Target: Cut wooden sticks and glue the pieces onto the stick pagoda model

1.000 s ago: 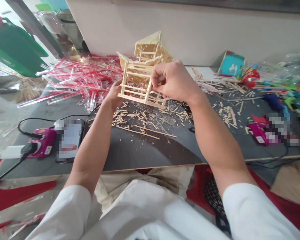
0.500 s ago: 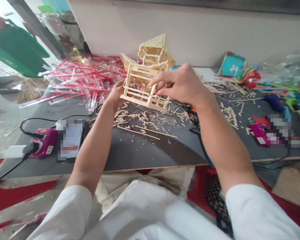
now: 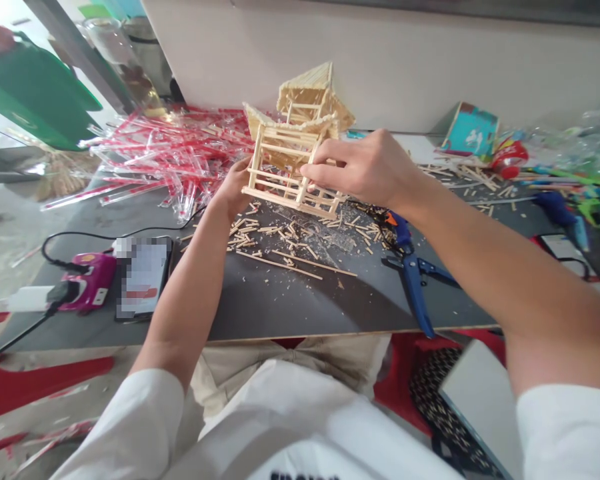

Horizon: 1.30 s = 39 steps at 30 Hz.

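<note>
Your left hand (image 3: 234,192) braces the left side of the stick-house frame (image 3: 279,175); your right hand (image 3: 373,167) pinches its front upright, apparently seating a stick. Next calls for light, steady pressure.

— What's at the back?
— A plain pale wall (image 3: 430,60) across the top of the frame.
— And lower down?
— A dark grey table (image 3: 280,307) with a pale wooden edge. Grey floor (image 3: 0,233) at the left, bright daylight in the upper left.

- Left hand (image 3: 231,193) fingers hide behind the stick frame (image 3: 285,167).
- Phone (image 3: 143,277) screen, lower left, is blurred.
- Green bin (image 3: 35,93) is cut by the upper left edge.
</note>
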### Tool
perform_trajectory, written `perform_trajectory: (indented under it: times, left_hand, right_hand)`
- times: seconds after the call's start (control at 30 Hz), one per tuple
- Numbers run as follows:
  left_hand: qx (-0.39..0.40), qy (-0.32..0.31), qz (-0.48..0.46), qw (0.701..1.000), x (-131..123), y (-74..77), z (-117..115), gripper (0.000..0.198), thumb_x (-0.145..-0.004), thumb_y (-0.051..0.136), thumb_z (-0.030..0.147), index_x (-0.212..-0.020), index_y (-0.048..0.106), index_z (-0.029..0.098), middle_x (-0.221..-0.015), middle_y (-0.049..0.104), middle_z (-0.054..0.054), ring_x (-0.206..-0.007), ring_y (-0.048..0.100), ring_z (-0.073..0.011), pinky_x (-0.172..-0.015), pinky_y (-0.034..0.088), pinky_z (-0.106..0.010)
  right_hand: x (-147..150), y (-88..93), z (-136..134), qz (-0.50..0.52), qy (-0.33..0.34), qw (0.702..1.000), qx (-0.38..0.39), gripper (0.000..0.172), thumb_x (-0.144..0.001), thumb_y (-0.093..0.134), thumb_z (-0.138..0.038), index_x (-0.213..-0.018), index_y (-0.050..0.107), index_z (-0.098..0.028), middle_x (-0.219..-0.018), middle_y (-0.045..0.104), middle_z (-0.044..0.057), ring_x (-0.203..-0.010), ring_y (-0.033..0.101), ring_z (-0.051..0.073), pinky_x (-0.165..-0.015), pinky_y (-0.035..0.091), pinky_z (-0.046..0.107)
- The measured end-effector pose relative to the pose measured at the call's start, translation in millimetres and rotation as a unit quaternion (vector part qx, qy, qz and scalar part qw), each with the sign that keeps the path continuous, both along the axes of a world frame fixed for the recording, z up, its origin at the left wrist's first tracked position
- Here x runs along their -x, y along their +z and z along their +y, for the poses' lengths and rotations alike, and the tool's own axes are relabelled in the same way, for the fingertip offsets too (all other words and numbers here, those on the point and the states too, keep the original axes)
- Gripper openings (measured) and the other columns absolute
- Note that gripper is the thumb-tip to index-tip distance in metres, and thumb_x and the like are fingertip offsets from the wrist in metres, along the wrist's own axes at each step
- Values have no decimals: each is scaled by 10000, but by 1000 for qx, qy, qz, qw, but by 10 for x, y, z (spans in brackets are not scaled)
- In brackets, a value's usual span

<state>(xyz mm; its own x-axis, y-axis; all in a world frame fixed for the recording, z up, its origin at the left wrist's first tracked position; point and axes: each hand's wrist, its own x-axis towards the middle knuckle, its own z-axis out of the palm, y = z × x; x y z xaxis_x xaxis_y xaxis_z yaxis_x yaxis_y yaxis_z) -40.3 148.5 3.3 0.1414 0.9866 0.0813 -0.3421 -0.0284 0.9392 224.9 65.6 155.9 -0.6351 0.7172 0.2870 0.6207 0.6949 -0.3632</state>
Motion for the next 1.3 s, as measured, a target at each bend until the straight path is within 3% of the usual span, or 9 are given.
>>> perform_trajectory:
  times: [0.2,0.43,0.7,0.9,1.07,1.3]
  left_hand:
    - [7,-2,-16,1000,13,-56,40,372,-839,856,492,-834,662,174,-570,554,42,-411,538,-85,-433,442,-228]
    - [-7,3,-26,1000,37,-123,70,357,-840,865,464,-845,660,171,-588,560,34,-442,569,-89,-492,492,-225]
    - [-13,-4,-2,1000,11,-41,5,414,-846,838,565,-865,660,191,-517,472,56,-402,517,-88,-436,447,-225]
    - [-19,-15,9,1000,-16,15,-26,436,-781,868,591,-815,660,209,-456,394,72,-402,504,-105,-443,473,-229]
    - [-22,-10,9,1000,-33,23,-35,431,-776,866,588,-785,648,216,-456,383,64,-413,509,-113,-431,449,-226]
    - [-25,-7,15,1000,-55,63,-83,447,-793,865,582,-772,614,214,-509,427,54,-403,466,-88,-407,400,-227]
  right_hand:
    - [1,-21,-16,-13,10,1000,-7,226,-1034,635,-324,-1108,811,-205,-1190,772,11,-982,711,112,-613,397,165]
    - [-53,-55,60,-26,35,999,-30,334,-1068,587,-460,-1115,798,-205,-1162,775,8,-1049,714,138,-629,422,178]
    - [-44,-28,8,-29,54,997,-51,301,-1064,589,-423,-1157,782,-212,-1155,763,34,-1007,718,162,-722,507,255]
    - [-58,-51,-38,32,12,999,22,226,-979,707,-410,-1094,803,-241,-1125,763,36,-1007,702,178,-719,510,254]
    - [-90,-150,-172,58,-8,998,1,175,-985,689,-349,-1065,793,-233,-1069,765,43,-975,681,164,-741,508,259]
    - [-61,-151,-372,119,-112,985,63,216,-976,696,-349,-835,752,-195,-700,665,30,-669,598,161,-634,468,310]
